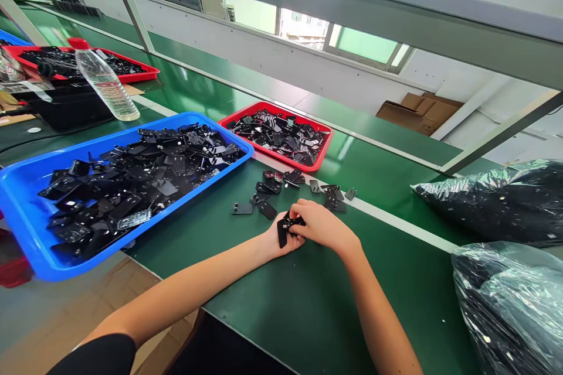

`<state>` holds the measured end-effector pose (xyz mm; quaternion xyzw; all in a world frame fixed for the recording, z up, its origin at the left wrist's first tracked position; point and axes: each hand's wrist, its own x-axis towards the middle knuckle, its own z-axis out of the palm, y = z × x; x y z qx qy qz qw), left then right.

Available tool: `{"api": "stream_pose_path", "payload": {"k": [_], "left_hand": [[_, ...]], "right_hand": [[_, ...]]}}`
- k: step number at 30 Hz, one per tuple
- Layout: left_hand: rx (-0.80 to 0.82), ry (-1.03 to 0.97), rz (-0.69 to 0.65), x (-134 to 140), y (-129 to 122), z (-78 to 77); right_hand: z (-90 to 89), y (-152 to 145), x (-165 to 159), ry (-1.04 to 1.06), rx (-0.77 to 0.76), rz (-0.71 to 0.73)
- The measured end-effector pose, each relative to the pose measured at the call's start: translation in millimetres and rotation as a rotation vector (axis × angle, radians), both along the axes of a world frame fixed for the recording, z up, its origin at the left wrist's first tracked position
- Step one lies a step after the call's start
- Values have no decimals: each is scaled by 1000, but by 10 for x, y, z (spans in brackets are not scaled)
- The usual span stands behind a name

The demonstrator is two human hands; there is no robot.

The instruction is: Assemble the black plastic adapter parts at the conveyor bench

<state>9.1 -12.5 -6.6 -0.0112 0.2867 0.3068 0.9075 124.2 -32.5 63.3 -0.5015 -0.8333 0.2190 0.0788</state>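
Note:
Over the green tabletop (316,293), my left hand (276,240) is closed around small flat black plastic parts (282,233). My right hand (314,221) pinches at the same parts from above, its fingers overlapping the left palm. How many pieces are between the hands I cannot tell. Just beyond lie several loose black plastic pieces (267,210), some flat, some with small prongs. A blue tray (39,263) heaped with similar black pieces stands to the left. Behind the loose pieces, a red tray (326,149) holds more small black parts.
On the right lie clear plastic bags (519,287) filled with black parts. A water bottle (105,85) stands at the left near another red tray (147,73). A metal shelf frame (352,6) crosses above the table, and a cardboard box (416,114) sits at the back.

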Motion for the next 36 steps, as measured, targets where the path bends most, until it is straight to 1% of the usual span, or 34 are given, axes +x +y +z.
{"api": "stream_pose_path", "payload": {"k": [6, 14, 19, 26, 32, 36], "left_hand": [[5, 28, 23, 0, 8, 2], [0, 70, -3, -24, 34, -40], [12, 90, 9, -22, 33, -41], [31, 76, 37, -13, 11, -12], [42, 60, 71, 21, 31, -15], [39, 63, 58, 32, 31, -15]], "right_hand": [[30, -37, -52, -64, 27, -12], [72, -75, -137, -179, 58, -13], [93, -82, -169, -214, 76, -9], [53, -44, -102, -129, 104, 34], [-38, 55, 37, 25, 50, 53], [-93, 117, 126, 68, 29, 24]]}}
